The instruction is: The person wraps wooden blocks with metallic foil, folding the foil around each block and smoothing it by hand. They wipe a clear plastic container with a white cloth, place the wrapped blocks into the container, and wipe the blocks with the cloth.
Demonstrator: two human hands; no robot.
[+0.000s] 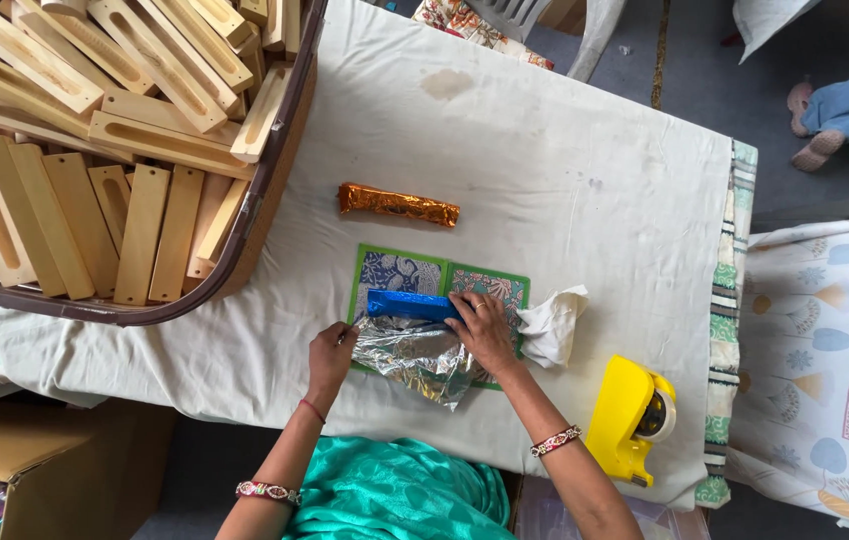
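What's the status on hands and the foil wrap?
Left hand pinching silver foil edge. Right hand pressing blue bar onto foil. Orange wrapped bar apart, nothing in the way.

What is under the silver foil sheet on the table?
Under the silver foil lies a green-edged patterned mat, on the white cloth. The blue bar rests on the foil. Anything else beneath is covered.

Right hand (485, 330) presses a blue bar (410, 304); left hand (332, 352) apparently pinches silver foil (415, 357).
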